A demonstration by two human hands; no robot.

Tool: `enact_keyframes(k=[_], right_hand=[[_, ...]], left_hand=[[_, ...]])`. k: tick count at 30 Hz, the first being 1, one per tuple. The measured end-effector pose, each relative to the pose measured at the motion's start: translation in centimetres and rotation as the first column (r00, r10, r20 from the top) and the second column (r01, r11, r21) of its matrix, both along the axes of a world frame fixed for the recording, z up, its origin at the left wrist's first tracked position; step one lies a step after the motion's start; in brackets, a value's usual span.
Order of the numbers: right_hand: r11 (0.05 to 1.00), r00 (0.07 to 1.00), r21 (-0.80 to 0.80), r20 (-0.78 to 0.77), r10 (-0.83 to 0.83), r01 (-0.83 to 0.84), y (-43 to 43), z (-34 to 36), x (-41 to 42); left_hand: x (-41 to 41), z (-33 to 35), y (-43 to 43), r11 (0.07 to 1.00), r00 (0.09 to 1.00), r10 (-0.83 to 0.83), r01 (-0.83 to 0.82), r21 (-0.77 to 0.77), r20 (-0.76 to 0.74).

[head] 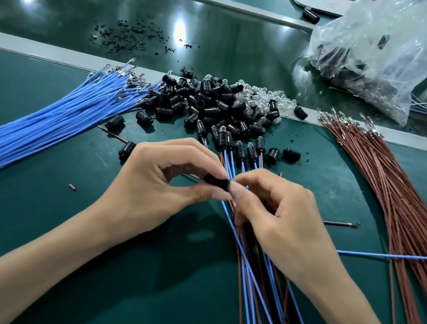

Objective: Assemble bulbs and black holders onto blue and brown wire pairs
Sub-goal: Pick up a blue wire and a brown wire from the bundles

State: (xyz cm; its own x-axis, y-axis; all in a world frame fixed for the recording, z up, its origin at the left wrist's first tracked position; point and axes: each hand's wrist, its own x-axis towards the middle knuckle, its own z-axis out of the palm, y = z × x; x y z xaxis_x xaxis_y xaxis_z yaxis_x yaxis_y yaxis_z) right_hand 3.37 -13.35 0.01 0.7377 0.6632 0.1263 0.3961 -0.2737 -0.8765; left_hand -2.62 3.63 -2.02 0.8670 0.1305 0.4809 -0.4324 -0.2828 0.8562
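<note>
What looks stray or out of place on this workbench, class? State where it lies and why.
Small black crumbs lie scattered on the glossy green belt beyond the grey rail. A single blue wire lies crosswise over the brown wire bundle, far from the blue wire bundle.

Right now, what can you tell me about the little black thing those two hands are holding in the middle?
It is a small black holder, a short tube that looks like shiny plastic. It lies sideways above the green table. The left hand pinches its left end, the right hand its right end. Fingers hide much of it, so whether a bulb sits inside is unclear. Behind it pass blue and brown wires.
</note>
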Motion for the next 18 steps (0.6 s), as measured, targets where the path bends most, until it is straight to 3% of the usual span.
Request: enact_keyframes(k=[4, 10, 18], right_hand=[[0.998, 0.991, 0.053, 0.130, -0.035, 0.028, -0.1, -0.3, 0.2], [0.996, 0.892, 0.058, 0.444, -0.087, 0.068, 0.0, -1.0, 0.2], [0.998, 0.854, 0.041, 0.516, -0.067, 0.053, 0.2, -1.5, 0.1]], left_hand=[[-0.1, 0.2, 0.2, 0.993, 0.998, 0.005, -0.012, -0.118, -0.059], [-0.1, 0.2, -0.2, 0.992, 0.994, -0.041, 0.028, -0.121, -0.106], [-0.1, 0.3, -0.1, 0.989, 0.991, -0.048, 0.030, -0.144, -0.123]])
